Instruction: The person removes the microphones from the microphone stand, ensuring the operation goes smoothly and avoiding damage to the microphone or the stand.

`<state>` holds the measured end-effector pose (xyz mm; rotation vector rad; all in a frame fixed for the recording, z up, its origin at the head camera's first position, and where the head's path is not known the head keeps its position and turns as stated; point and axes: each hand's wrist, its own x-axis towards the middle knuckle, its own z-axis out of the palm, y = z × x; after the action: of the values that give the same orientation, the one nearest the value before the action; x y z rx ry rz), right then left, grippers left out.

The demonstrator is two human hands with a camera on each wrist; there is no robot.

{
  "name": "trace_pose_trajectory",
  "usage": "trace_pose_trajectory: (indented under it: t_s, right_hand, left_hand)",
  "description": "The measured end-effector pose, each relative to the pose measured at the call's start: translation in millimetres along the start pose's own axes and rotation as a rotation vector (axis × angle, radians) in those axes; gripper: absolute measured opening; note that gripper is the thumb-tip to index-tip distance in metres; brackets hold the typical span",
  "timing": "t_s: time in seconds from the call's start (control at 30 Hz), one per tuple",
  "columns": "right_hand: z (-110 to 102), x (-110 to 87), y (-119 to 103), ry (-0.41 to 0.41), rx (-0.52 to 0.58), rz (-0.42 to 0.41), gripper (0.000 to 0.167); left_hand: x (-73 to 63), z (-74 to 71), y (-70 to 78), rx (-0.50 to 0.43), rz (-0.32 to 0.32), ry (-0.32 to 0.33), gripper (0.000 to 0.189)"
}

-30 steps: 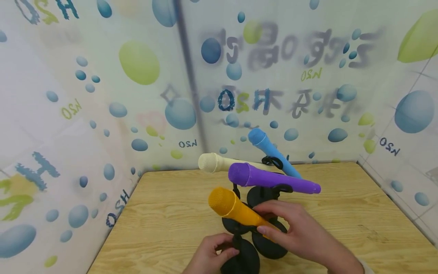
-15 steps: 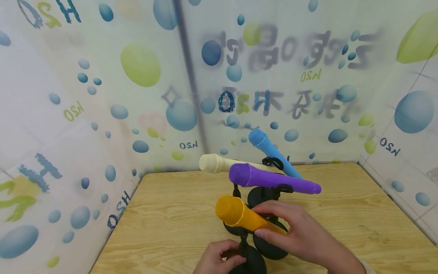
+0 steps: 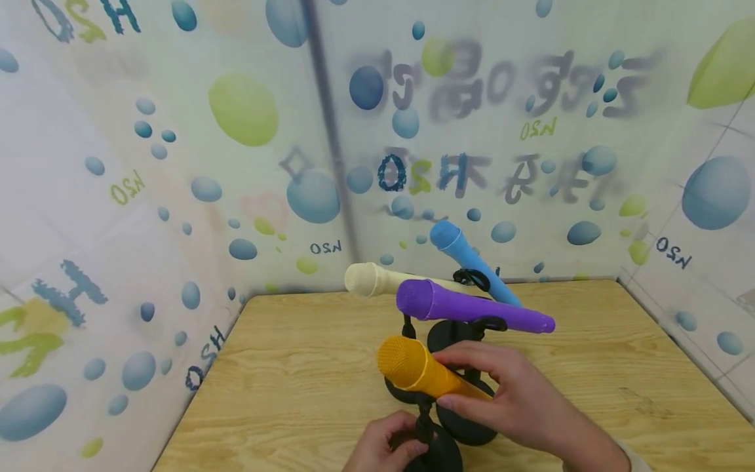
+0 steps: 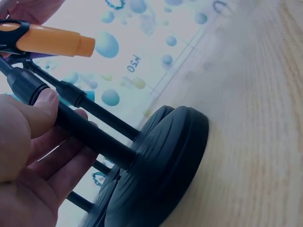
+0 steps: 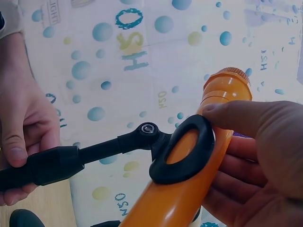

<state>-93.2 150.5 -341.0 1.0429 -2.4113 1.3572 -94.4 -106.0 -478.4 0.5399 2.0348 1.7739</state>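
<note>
My left hand [image 3: 386,446] grips the upright pole [image 4: 97,137] of a black microphone stand, thumb on one side and fingers on the other. The stand's round base [image 4: 163,165] is on the wooden table. An orange microphone [image 3: 407,364] sits in the stand's black oval clip [image 5: 206,146], its mesh head pointing left in the head view. My right hand [image 3: 513,393] holds the orange microphone by its body, thumb near the clip. The right wrist view shows the clip's hinge [image 5: 148,128] joined to the thin pole. In the head view, the right fingers hide part of the handle.
Behind stand a purple microphone [image 3: 472,307], a cream microphone [image 3: 383,280] and a blue microphone [image 3: 472,259] on black stands, their bases crowded together. The wooden table [image 3: 283,380] meets a patterned curtain [image 3: 265,196] at the back and sides.
The orange microphone, its stand and my left hand have shifted right and a little nearer to me. My right hand keeps its hold with little movement. The other microphones stay put.
</note>
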Motion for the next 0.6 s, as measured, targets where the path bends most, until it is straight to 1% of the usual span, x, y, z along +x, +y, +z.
trace_pose_trajectory:
  t_s: [0.13, 0.23, 0.4, 0.6]
  right_hand:
    - [1.4, 0.6, -0.6, 0.013, 0.0, -0.01, 0.037]
    - [2.1, 1.1, -1.0, 0.017, 0.001, -0.009, 0.036]
    - [3.2, 2.5, -2.1, 0.03, -0.02, -0.027, 0.036]
    - [4.0, 6.6, -3.2, 0.033, -0.042, -0.064, 0.035]
  left_hand:
    - [0.9, 3.8, -3.1, -0.042, 0.021, 0.001, 0.016]
    - [1.1, 6.7, -4.6, -0.038, 0.022, 0.016, 0.011]
    - [1.9, 7.8, -3.7, -0.007, -0.024, 0.042, 0.004]
    - [4.2, 5.4, -2.4, 0.031, -0.057, 0.048, 0.007]
